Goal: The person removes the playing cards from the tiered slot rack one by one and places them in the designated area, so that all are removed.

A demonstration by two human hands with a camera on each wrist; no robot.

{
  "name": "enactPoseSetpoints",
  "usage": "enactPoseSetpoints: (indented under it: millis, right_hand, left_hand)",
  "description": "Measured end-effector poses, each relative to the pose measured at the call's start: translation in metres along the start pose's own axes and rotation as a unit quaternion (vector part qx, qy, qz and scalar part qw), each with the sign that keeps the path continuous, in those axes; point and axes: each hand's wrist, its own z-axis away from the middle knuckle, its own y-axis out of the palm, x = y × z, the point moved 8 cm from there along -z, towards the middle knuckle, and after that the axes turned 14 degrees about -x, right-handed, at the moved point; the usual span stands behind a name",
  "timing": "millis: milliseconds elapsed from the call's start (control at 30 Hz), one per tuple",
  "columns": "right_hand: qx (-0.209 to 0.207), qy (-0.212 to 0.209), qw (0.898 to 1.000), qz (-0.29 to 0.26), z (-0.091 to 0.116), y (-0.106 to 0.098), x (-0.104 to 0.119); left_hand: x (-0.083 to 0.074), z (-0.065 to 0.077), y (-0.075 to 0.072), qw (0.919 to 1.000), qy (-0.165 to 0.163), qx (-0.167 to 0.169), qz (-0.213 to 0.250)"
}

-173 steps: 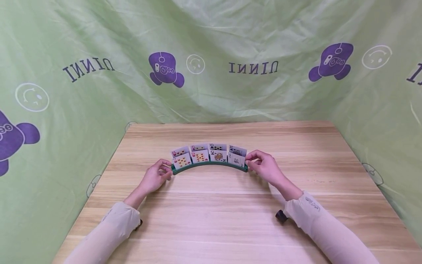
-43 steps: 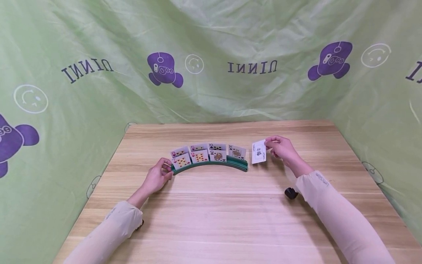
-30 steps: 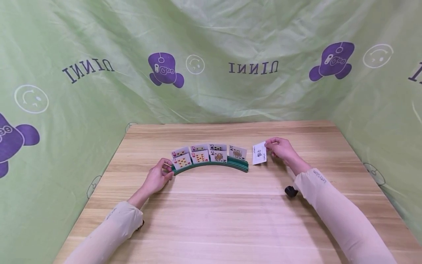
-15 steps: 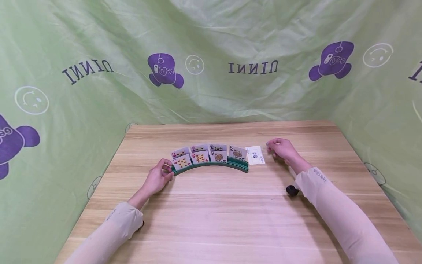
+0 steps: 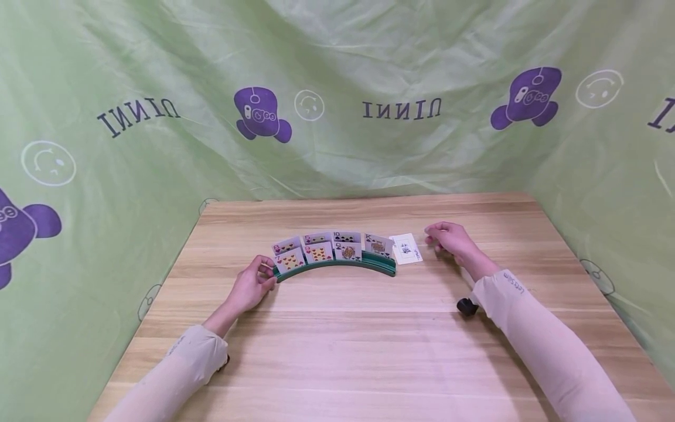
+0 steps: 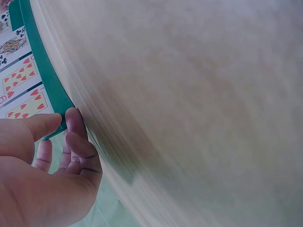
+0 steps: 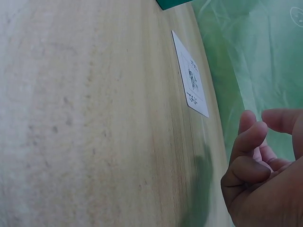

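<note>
Pinching the green holder (image 5: 379, 264), the left hand (image 5: 253, 283) hides its left tip — the right hand (image 5: 450, 240), loose and empty, is near the card (image 5: 406, 249) lying beside the other end, lettering (image 7: 191, 98) illegible.

Green rack (image 5: 381, 262), black-printed white card (image 5: 406, 249)

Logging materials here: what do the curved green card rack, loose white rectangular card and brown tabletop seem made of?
Curved green card rack: probably smooth plastic, evenly coloured. Loose white card: likely coated paper or plastic, thin and printed. Brown tabletop: smooth, wood or laminate by its streaked grain.
</note>
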Motion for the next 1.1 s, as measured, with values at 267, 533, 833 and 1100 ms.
enactPoseSetpoints:
  millis: [267,533,833,1100]
  right_hand:
    - [0.018,0.002,1.000,-0.017,0.008,0.001,0.002]
    - [0.030,-0.012,0.998,-0.059,0.016,0.004,0.009]
    - [0.042,-0.011,0.995,-0.094,0.025,0.006,0.015]
    - [0.055,-0.021,0.992,-0.109,0.030,0.010,0.017]
  left_hand:
    - [0.000,0.001,0.000,1.0000,0.003,0.002,0.002]
    - [-0.002,0.001,-0.001,0.9999,0.009,0.000,0.009]
    - [-0.002,0.000,-0.001,0.9999,0.012,0.000,0.008]
    - [-0.001,0.000,0.000,0.9999,0.008,0.002,0.007]
